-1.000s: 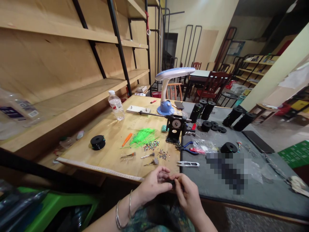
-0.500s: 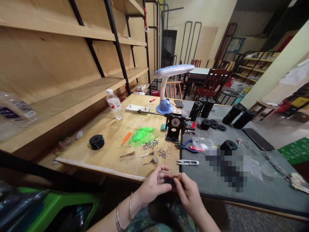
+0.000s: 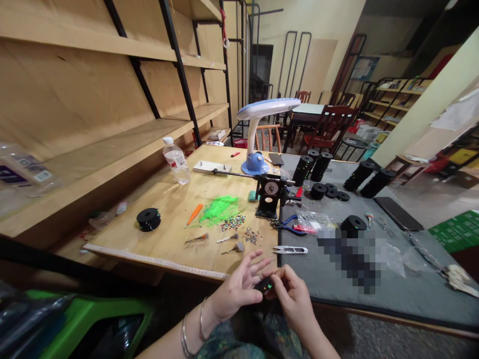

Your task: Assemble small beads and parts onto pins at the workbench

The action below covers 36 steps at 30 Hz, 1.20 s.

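Both hands meet just in front of the near table edge, over my lap. My left hand (image 3: 239, 286) carries a small black spool (image 3: 264, 285) between thumb and palm, its fingers fanned out above it. My right hand (image 3: 294, 294) is curled against the spool's right side, fingertips pinched on it. A speck of green shows on the spool. On the table just beyond lie small thread snips (image 3: 291, 249) and a few tufted pieces (image 3: 234, 247).
The wooden table (image 3: 168, 234) bears a black spool (image 3: 148, 218), green strands (image 3: 220, 208), beads (image 3: 234, 222), an orange tool (image 3: 194, 214), a water bottle (image 3: 175, 160), a lamp (image 3: 258, 134) and a black winder (image 3: 270, 195). A grey mat (image 3: 411, 284) holds more black spools (image 3: 325, 179). Shelving stands at left.
My left hand's fingers have spread open, baring the small black spool between the two hands. Both hands stay at the table edge; the view shifted slightly.
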Each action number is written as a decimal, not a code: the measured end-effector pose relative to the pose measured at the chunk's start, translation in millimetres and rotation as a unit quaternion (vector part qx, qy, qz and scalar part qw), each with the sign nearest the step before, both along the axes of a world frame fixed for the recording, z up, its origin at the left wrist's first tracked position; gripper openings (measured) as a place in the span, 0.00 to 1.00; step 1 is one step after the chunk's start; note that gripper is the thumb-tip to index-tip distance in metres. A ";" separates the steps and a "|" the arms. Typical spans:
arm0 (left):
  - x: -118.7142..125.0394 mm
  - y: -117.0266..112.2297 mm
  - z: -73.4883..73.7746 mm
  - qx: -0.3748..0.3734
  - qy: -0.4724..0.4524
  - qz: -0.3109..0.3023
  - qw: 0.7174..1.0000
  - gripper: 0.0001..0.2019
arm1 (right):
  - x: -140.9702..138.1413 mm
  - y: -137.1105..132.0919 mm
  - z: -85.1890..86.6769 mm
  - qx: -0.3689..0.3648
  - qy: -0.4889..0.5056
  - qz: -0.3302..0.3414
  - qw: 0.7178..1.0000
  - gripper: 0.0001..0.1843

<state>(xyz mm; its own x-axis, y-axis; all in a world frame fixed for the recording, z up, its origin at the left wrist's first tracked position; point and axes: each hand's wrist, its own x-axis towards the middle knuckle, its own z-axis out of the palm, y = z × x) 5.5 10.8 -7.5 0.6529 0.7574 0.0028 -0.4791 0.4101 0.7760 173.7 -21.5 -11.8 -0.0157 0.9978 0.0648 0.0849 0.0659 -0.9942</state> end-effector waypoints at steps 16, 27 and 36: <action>8.7 -4.9 4.0 0.000 0.202 0.050 0.978 0.21 | 3.6 -4.1 -3.5 0.266 -0.259 -0.043 0.928 0.09; 15.7 -8.1 8.9 -0.069 0.099 -0.009 0.993 0.17 | 5.4 -2.1 6.0 0.011 0.013 -0.016 1.000 0.13; 13.4 -9.2 0.0 -0.070 0.009 0.004 0.998 0.25 | 1.8 -3.0 8.6 0.017 0.029 -0.009 0.999 0.12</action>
<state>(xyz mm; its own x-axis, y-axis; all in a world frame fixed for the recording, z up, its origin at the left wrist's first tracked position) 18.9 1.6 -7.5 0.6461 0.7546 -0.1142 -0.4696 0.5111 0.7199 175.4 -24.5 -3.3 0.0063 0.9950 0.0992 0.0280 0.0990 -0.9947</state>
